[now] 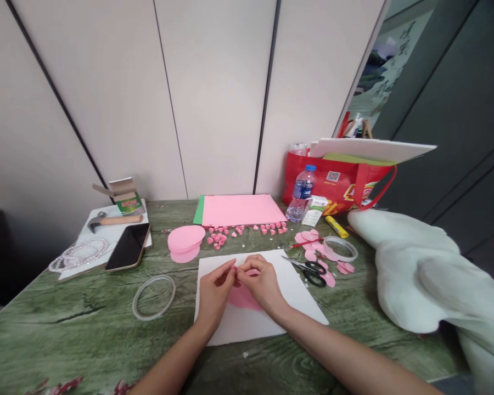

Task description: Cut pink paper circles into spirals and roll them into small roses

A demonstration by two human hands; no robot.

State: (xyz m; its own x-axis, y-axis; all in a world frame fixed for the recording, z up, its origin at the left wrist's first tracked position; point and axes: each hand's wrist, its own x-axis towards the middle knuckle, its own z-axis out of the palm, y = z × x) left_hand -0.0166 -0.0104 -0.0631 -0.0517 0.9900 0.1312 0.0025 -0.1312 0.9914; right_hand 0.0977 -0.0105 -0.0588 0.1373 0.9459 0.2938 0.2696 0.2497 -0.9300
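Pinching pink paper (243, 299) tip to tip between left fingers (225, 267) and right fingers (250, 281), just above a white sheet (214, 332) on a green, wood-grained bench (86, 323). Drawn in narrow on both sides, nearly meeting over a small bit at the tips, largely hidden by the knuckles; cannot tell its shape from here. Directly beneath the fingers, flat on the white sheet, a wider spread of the same pink. Straight beyond the fingers, past the far edge of the sheet, small pink buds (218, 240) in loose clusters, then a pink sheet (242, 208) over a green one. Beyond and to the left, overlapping pink circles (186, 237); nearer on that side, a tape ring (147, 317) flat on the wood. Farther left, a phone (128, 247), a hammer (115, 220), coiled beads (80, 255) and an opened box (130, 204). Just right of the fingers, scissors (314, 271) with blade tips over the sheet and black handles off it. Farther right, pink scraps (310, 255), a red pencil (307, 242) and a tape roll (354, 253), with a yellow glue stick (336, 226) behind. Beyond those, a bottle (302, 195) and a small carton (314, 211) before a red bag (341, 184). At far right of the fingers, a white plush (411, 274).
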